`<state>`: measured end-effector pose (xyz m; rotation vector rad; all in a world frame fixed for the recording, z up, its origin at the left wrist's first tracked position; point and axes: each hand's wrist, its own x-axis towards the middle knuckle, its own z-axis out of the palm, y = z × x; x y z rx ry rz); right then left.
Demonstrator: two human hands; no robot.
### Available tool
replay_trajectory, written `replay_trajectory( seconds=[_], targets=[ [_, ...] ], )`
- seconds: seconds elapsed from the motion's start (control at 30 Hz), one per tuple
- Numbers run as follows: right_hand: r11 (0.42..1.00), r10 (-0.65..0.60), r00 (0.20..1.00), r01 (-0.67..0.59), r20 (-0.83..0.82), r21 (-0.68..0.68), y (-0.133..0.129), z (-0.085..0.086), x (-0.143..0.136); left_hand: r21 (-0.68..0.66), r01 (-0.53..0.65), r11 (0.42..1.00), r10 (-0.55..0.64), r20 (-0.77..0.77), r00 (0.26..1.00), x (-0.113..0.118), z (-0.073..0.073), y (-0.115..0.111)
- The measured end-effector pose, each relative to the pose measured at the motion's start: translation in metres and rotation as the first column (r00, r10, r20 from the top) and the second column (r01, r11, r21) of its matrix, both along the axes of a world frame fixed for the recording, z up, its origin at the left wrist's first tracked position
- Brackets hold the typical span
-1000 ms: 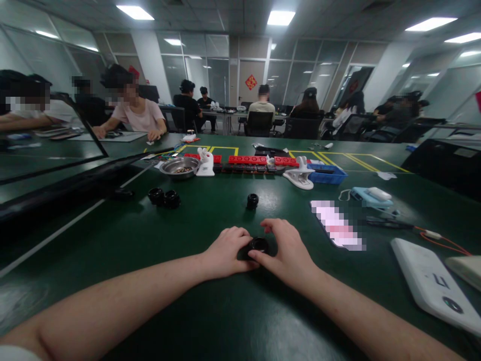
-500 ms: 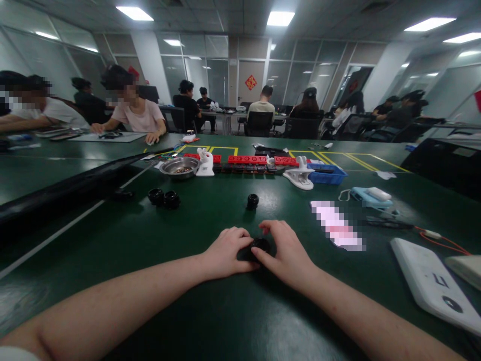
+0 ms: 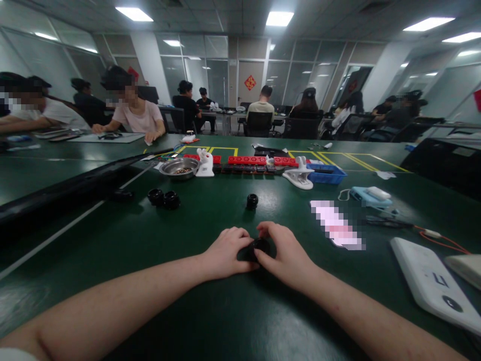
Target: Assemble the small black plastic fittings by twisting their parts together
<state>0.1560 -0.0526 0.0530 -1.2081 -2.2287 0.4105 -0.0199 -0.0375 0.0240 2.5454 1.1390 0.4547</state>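
Your green tabletop (image 3: 188, 311): metal bowl (image 3: 179, 169) upper left of centre, blue basket (image 3: 327, 174) upper right, white case (image 3: 434, 281) lower right.

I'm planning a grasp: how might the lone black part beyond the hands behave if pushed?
The black part looks rounded, so it might roll or tip. Its glossy surface could feel slippery. It appears rigid, its outline showing no sag.

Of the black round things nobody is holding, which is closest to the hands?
The lone black piece, just beyond the left hand and right hand. The far-left piece and its neighbour sit together, farther off to the left.
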Motion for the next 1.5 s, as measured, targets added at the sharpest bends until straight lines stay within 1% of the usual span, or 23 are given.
replay_trajectory(
  seconds=[0.07, 0.1, 0.17, 0.27, 0.37, 0.43, 0.5, 0.63, 0.7, 0.8, 0.87, 0.93, 1.03, 1.07, 1.1, 1.23, 1.3, 1.4, 1.5],
  targets=[
    [0.999, 0.053, 0.998, -0.053, -0.039, 0.009, -0.0008, -0.0006, 0.0006, 0.003, 0.004, 1.0, -0.004, -0.001, 1.0, -0.0006, -0.0015, 0.0009],
    [0.998, 0.059, 0.997, -0.058, -0.055, 0.018, -0.0011, -0.0007, 0.0009, 0.005, 0.004, 1.0, -0.004, 0.0, 1.0, -0.0008, -0.0022, 0.0012],
    [0.999, 0.024, 0.998, -0.022, -0.064, 0.028, -0.0013, -0.0004, 0.0014, 0.007, 0.003, 1.0, -0.003, 0.001, 1.0, -0.0011, -0.0031, 0.0014],
    [0.999, -0.049, 0.999, 0.049, -0.011, 0.023, -0.0008, 0.0003, 0.0009, 0.002, -0.005, 1.0, 0.005, 0.008, 1.0, -0.0007, -0.0025, 0.0006],
    [0.998, -0.044, 0.997, 0.046, 0.06, -0.031, -0.0005, 0.0002, -0.0012, -0.005, -0.007, 1.0, 0.007, 0.019, 1.0, 0.0003, -0.0002, -0.0008],
    [0.997, -0.034, 0.998, 0.038, 0.06, -0.066, -0.0008, -0.0005, -0.0024, -0.009, 0.005, 1.0, -0.005, 0.02, 1.0, 0.0009, 0.001, -0.0014],
    [0.998, -0.004, 1.0, 0.005, 0.02, -0.065, -0.0014, -0.0013, -0.0027, -0.011, 0.019, 1.0, -0.018, 0.015, 1.0, 0.0011, 0.0013, -0.0015],
    [0.993, 0.114, 0.992, -0.115, -0.05, -0.015, -0.0029, -0.0014, -0.0007, -0.006, 0.027, 1.0, -0.027, 0.012, 1.0, 0.0006, -0.0003, -0.0001],
    [0.996, 0.091, 0.995, -0.091, -0.052, 0.004, -0.0033, -0.0005, -0.0001, -0.005, 0.027, 1.0, -0.027, 0.012, 1.0, 0.0004, -0.0007, 0.0003],
    [1.0, -0.013, 1.0, 0.014, -0.004, 0.025, -0.0032, 0.0009, -0.0007, -0.012, 0.023, 1.0, -0.023, 0.017, 1.0, 0.0006, 0.0008, -0.0003],
    [0.999, -0.047, 0.998, 0.047, 0.032, 0.017, -0.0032, 0.0016, -0.0013, -0.021, 0.019, 1.0, -0.019, 0.019, 1.0, 0.0006, 0.0018, -0.0009],
    [1.0, 0.004, 1.0, -0.004, 0.02, -0.009, -0.0035, 0.002, -0.0011, -0.024, 0.019, 1.0, -0.018, 0.018, 1.0, 0.0001, 0.0016, -0.0008],
    [0.99, 0.138, 0.989, -0.139, -0.046, -0.029, -0.0044, 0.002, 0.0001, -0.01, 0.025, 1.0, -0.025, 0.013, 1.0, -0.0008, -0.0006, 0.0001],
    [0.988, 0.152, 0.987, -0.153, -0.053, -0.023, -0.0046, 0.0019, 0.0004, -0.005, 0.026, 1.0, -0.026, 0.015, 1.0, -0.0009, -0.0011, 0.0003],
    [0.99, 0.138, 0.989, -0.139, -0.048, -0.013, -0.0047, 0.0019, 0.0005, -0.004, 0.027, 1.0, -0.027, 0.016, 1.0, -0.0008, -0.0013, 0.0003],
    [1.0, -0.022, 0.998, 0.022, 0.052, 0.015, -0.0037, 0.0027, -0.0013, -0.011, 0.019, 1.0, -0.019, 0.02, 1.0, 0.0009, 0.0017, -0.0013],
    [0.998, -0.065, 0.993, 0.064, 0.096, 0.012, -0.0035, 0.0035, -0.0025, -0.008, 0.013, 1.0, -0.013, 0.018, 1.0, 0.0018, 0.0032, -0.0021],
    [0.997, -0.078, 0.992, 0.078, 0.099, -0.001, -0.0046, 0.0046, -0.0033, -0.013, 0.008, 1.0, -0.008, 0.026, 1.0, 0.002, 0.0029, -0.0022],
    [1.0, -0.012, 0.999, 0.013, 0.044, -0.025, -0.0064, 0.0046, -0.0022, -0.02, 0.007, 1.0, -0.007, 0.029, 1.0, 0.0009, 0.0005, -0.0011]
  ],
)
